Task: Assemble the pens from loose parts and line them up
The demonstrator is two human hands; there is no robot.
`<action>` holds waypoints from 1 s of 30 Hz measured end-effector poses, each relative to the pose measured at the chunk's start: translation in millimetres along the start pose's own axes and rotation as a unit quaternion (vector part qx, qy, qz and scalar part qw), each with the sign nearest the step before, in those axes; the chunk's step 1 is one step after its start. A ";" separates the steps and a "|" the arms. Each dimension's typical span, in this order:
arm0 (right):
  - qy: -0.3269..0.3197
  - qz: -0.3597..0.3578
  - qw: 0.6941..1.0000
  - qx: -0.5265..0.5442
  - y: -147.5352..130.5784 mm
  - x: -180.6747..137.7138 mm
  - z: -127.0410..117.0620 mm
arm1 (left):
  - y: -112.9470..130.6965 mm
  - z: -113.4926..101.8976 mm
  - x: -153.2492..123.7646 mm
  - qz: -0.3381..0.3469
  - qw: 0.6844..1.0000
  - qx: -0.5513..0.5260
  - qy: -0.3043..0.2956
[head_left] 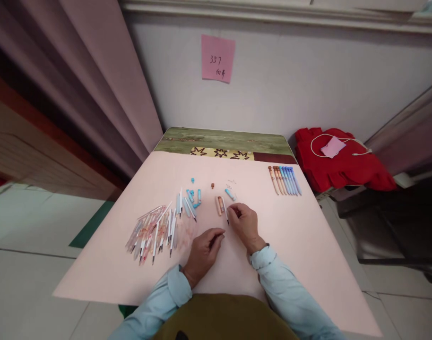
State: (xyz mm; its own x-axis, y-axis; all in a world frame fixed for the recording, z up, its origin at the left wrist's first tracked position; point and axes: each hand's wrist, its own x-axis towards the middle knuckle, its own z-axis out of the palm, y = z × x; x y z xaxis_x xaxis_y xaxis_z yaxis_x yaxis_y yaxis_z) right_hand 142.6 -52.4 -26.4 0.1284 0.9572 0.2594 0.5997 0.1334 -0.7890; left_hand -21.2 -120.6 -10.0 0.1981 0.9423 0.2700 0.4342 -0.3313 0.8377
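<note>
The hands are apart from each other over the near middle of the tabletop [308,245]. The right hand [245,224] has its fingertips just beside a white refill [225,211] with a dark tip; whether they touch it, I cannot tell. The left hand [204,252] is loosely curled nearer and to the left, thumb and forefinger close together; whether they hold anything small is unclear.

The refill lies just right of the tan barrel pieces [220,205], dark tip toward the near edge. It looks light, stiff and smooth, likely to roll or slip, so a pinch around mid-shaft, clear of the tip, should suit it. The barrel pieces seem rigid and light too, best gripped by their sides. The brown cap [212,186], farther off, is tiny and probably needs fingertips alone.
</note>
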 end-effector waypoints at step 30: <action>-0.006 0.025 0.997 0.071 2.2 3.5 -2.2 | -10.7 -19.7 105.8 -0.049 0.916 0.374 -0.137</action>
State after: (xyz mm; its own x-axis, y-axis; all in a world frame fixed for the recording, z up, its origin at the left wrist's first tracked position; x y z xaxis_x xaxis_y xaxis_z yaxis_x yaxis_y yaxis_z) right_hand 146.0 -49.3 -26.0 0.1455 0.9663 0.2124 0.4748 0.1201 -0.8719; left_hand -22.1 -16.4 19.0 0.2943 0.9557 -0.0045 0.9218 -0.2827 0.2654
